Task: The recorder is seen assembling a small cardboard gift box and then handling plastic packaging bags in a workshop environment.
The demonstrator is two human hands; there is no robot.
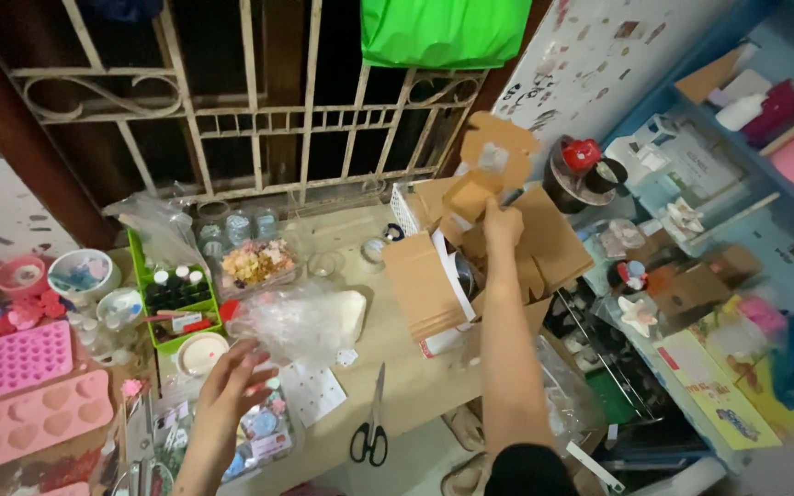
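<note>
Nearest, black-handled scissors [371, 432] lie on the tabletop [406, 367] between the person's two arms. At near left, the left hand [236, 377] hovers with fingers loosely spread over a clear tray of small colourful trinkets [264, 432], just touching the near edge of a crumpled clear plastic bag [300, 321]. Left of it sit two pink silicone moulds [25, 395] and a green tray of small bottles [176, 294]. Farther off, right of centre, the right hand [503, 220] is stretched out and pinching a flat brown cardboard cutout [484, 165], lifted above a stack of similar folded cardboard boxes [470, 266]. Lifting the cutout well probably calls for a firm pinch at its lower edge and a straight upward pull, so that the stack beneath stays put. Open room is scarce: only the bare strip around the scissors is free, and the crowded blue shelf [737, 211] hems in the right side, with a window grille [259, 119] at the far edge.
</note>
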